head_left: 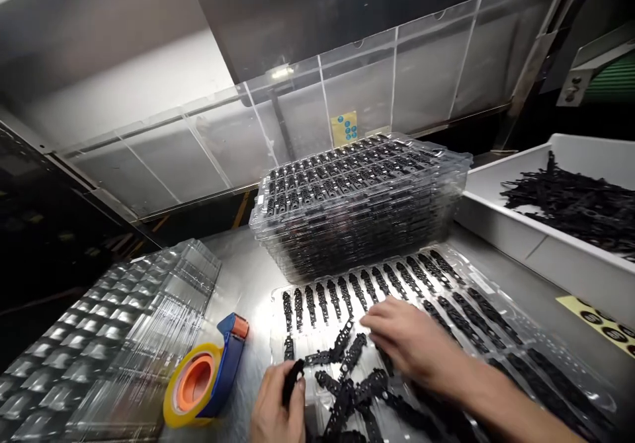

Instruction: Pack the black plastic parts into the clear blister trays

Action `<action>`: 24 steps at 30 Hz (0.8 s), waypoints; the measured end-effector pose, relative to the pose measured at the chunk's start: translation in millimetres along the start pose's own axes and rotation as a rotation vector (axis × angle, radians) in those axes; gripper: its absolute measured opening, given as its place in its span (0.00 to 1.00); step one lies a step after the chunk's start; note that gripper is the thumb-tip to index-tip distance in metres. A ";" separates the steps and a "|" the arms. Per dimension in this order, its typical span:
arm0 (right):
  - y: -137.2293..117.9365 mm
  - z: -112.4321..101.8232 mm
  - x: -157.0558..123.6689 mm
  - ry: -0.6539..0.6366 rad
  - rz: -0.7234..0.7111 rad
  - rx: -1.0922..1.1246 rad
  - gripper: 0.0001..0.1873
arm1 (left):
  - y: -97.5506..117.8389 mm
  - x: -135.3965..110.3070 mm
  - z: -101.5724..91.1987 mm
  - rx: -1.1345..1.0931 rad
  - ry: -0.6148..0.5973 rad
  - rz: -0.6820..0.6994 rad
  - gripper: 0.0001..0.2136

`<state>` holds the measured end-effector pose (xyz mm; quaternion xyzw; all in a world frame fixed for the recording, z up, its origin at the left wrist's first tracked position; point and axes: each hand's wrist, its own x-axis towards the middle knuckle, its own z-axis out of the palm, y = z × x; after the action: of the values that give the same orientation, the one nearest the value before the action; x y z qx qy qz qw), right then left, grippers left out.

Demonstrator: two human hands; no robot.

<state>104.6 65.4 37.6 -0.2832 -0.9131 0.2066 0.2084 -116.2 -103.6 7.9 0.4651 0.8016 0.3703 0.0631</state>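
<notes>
Across clear tray (585, 382), knobbly strips (353, 357)

Via head camera I have clear plastic tray (325, 334) on grey metal table (233, 261), slim black parts (298, 307) in its rows, loose black parts (342, 404) across its near side. Behind: clear filled tray stack (357, 225). Left: blue-and-yellow tape dispenser (229, 367), then clear plastic tray stack (129, 317). Right: white rectangular bin (526, 233) holding heaped black pieces (585, 205).
</notes>
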 end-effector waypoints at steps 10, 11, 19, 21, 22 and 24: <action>-22.2 28.9 42.9 -0.200 0.043 -0.069 0.08 | 17.1 55.2 4.9 0.538 -0.540 0.054 0.12; -21.8 23.9 39.9 -0.197 0.073 -0.002 0.07 | 17.4 55.2 5.5 0.542 -0.540 0.052 0.12; -41.7 22.6 30.5 0.101 0.080 0.295 0.07 | 11.1 43.5 -11.7 0.473 -0.503 0.136 0.13; -46.7 35.3 30.9 0.122 0.044 0.302 0.08 | -1.2 37.1 -22.0 0.451 -0.437 0.217 0.12; -49.3 43.4 31.4 0.122 0.012 0.287 0.10 | -8.2 33.2 -25.7 0.451 -0.381 0.272 0.12; -55.1 61.2 32.9 0.114 -0.053 0.214 0.12 | -20.3 24.0 -27.3 0.465 -0.229 0.389 0.14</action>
<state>25.6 27.8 22.8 -0.2463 -0.8796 0.2808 0.2946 -156.0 -105.1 20.1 0.6503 0.7484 0.1277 -0.0270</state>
